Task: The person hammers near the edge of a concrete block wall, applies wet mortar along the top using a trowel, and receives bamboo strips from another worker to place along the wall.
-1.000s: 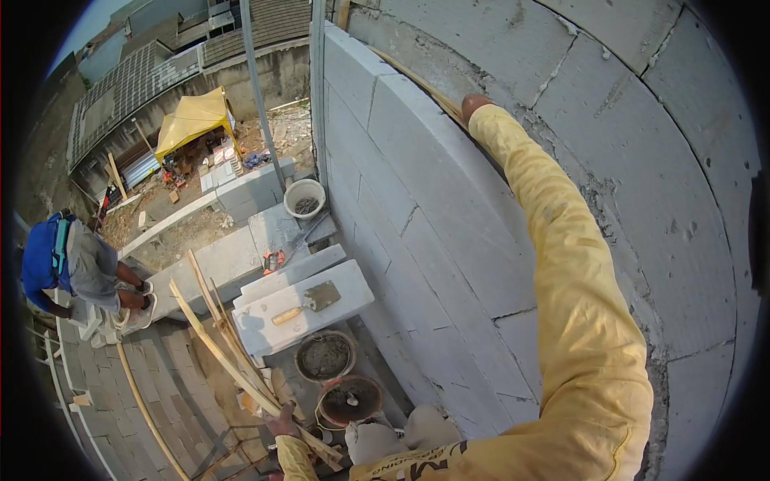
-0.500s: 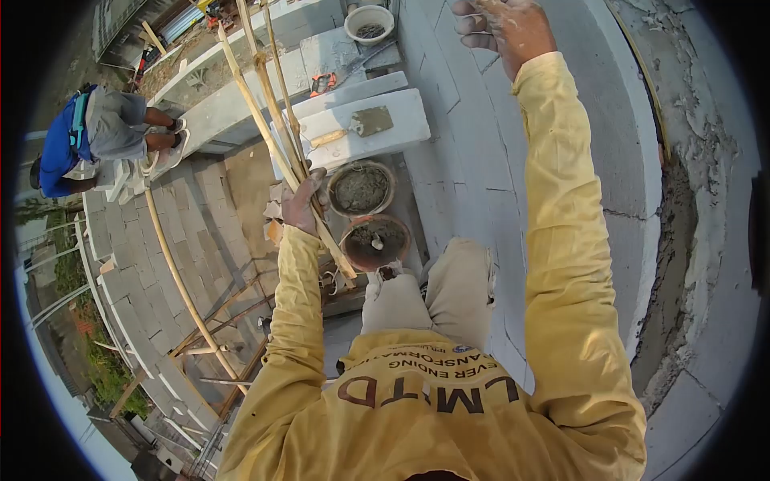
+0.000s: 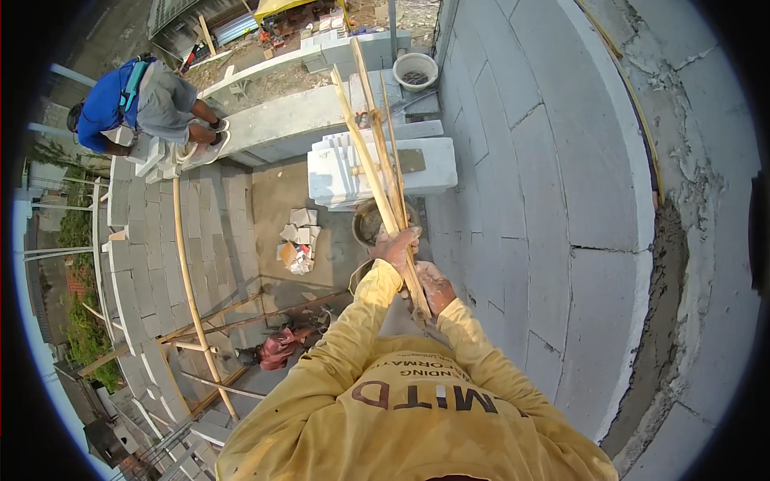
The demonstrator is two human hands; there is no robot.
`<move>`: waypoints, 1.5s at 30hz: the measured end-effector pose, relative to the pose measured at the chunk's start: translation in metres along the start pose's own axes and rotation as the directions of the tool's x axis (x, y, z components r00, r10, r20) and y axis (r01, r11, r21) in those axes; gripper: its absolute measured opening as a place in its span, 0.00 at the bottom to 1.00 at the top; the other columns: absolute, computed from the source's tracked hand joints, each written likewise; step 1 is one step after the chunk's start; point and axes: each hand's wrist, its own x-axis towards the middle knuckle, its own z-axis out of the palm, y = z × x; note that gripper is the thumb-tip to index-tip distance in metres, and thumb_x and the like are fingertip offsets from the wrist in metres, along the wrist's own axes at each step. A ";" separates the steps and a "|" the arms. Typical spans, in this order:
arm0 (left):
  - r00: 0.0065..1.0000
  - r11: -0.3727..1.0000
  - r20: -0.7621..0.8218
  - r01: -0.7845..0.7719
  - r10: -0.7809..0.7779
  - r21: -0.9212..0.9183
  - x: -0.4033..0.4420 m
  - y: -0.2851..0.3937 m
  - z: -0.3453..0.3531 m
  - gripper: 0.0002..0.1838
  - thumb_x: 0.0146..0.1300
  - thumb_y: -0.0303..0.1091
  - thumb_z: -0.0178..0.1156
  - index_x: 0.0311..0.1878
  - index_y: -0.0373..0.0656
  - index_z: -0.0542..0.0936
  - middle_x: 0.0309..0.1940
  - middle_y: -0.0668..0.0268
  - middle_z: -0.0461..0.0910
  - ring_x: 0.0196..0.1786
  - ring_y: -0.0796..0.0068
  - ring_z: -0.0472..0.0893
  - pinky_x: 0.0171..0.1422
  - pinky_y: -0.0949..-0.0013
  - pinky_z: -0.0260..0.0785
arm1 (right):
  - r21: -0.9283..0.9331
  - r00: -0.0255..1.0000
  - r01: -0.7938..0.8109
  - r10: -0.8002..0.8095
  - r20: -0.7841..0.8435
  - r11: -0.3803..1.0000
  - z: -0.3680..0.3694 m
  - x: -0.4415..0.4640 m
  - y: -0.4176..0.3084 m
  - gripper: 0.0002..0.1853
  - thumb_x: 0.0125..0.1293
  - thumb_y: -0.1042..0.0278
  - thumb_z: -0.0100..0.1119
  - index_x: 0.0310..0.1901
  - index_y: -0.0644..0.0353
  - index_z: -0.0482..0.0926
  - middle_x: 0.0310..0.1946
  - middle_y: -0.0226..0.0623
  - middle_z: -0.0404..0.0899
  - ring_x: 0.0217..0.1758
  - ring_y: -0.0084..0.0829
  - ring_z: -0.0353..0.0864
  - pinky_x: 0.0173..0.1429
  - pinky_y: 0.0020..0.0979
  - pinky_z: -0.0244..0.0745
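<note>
Several long wooden strips (image 3: pixel 365 148) stand bundled in front of my chest, their upper ends fanned apart. My left hand (image 3: pixel 396 249) is wrapped round the bundle. Lower down, my right hand (image 3: pixel 435 289) is closed at the strips' bottom end, its fingers partly hidden by the wood. Just beyond my hands is a tub of mortar (image 3: pixel 366 223), partly covered by the strips. A flat trowel (image 3: pixel 413 160) lies on a white block (image 3: pixel 439 172) behind the bundle.
A grey block wall (image 3: pixel 513 184) rises on my right, wet mortar (image 3: pixel 662 272) along its far side. A person in blue (image 3: pixel 112 100) bends over blocks at left; another in red (image 3: pixel 281 347) is below. A white bucket (image 3: pixel 415 72) and rubble (image 3: pixel 300 239) also stand out.
My right hand has come down from the upper right to the lower end of the strips. My left hand and the bundle have shifted right in view. The person in red now shows.
</note>
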 end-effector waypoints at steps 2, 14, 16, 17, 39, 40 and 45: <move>0.999 0.998 0.009 -0.039 0.038 0.058 0.000 0.004 0.017 0.25 0.52 0.33 0.69 0.52 0.42 0.71 0.35 0.67 0.77 0.32 0.76 0.75 0.37 0.70 0.70 | -0.065 0.998 0.007 -0.011 -0.057 0.998 0.005 -0.013 -0.024 0.19 0.76 0.57 0.48 0.57 0.64 0.74 0.47 0.36 0.80 0.50 0.27 0.77 0.58 0.30 0.71; 0.950 0.948 0.183 -0.281 0.252 0.152 -0.013 0.081 0.079 0.25 0.52 0.24 0.68 0.53 0.38 0.70 0.37 0.64 0.78 0.34 0.74 0.79 0.37 0.70 0.75 | -0.347 0.889 0.434 -0.458 0.012 0.831 0.027 -0.008 -0.077 0.22 0.75 0.54 0.47 0.60 0.61 0.73 0.48 0.42 0.80 0.52 0.31 0.78 0.57 0.31 0.71; 0.943 0.950 0.198 -0.291 0.265 0.111 -0.011 0.075 0.082 0.27 0.53 0.24 0.68 0.55 0.37 0.68 0.38 0.63 0.78 0.35 0.73 0.80 0.39 0.69 0.77 | -0.244 0.903 0.414 -0.429 -0.006 0.877 0.019 -0.002 -0.071 0.21 0.76 0.54 0.46 0.59 0.61 0.73 0.46 0.42 0.81 0.51 0.31 0.78 0.57 0.31 0.72; 0.953 0.965 0.211 -0.240 0.215 0.100 -0.010 0.074 0.083 0.29 0.53 0.24 0.68 0.57 0.39 0.66 0.41 0.61 0.78 0.39 0.72 0.80 0.42 0.66 0.79 | -0.166 0.930 0.361 -0.368 -0.016 0.918 0.021 -0.007 -0.075 0.21 0.76 0.54 0.47 0.59 0.62 0.73 0.45 0.41 0.81 0.50 0.31 0.78 0.57 0.31 0.72; 0.864 0.799 0.024 -0.475 0.502 0.368 0.079 0.136 0.098 0.20 0.61 0.28 0.65 0.55 0.35 0.73 0.36 0.64 0.82 0.31 0.76 0.83 0.30 0.73 0.74 | -0.606 0.506 0.584 -0.826 -0.249 0.540 0.015 0.020 -0.201 0.23 0.59 0.62 0.66 0.52 0.65 0.74 0.43 0.49 0.80 0.47 0.44 0.81 0.53 0.38 0.75; 0.838 0.775 -0.007 -0.502 0.546 0.383 0.080 0.136 0.090 0.21 0.60 0.28 0.66 0.56 0.35 0.72 0.36 0.62 0.82 0.30 0.76 0.83 0.29 0.74 0.73 | -0.630 0.430 0.601 -0.864 -0.263 0.491 0.007 0.027 -0.222 0.24 0.57 0.63 0.67 0.52 0.66 0.74 0.45 0.51 0.80 0.50 0.46 0.80 0.56 0.39 0.74; 0.830 0.796 -0.140 -0.451 0.541 0.405 0.064 0.133 0.041 0.23 0.56 0.25 0.68 0.54 0.33 0.73 0.32 0.62 0.80 0.25 0.76 0.80 0.29 0.74 0.73 | -0.893 0.236 0.358 -0.952 -0.196 0.273 -0.033 0.010 -0.395 0.30 0.53 0.67 0.66 0.57 0.68 0.72 0.49 0.56 0.78 0.55 0.54 0.77 0.61 0.46 0.72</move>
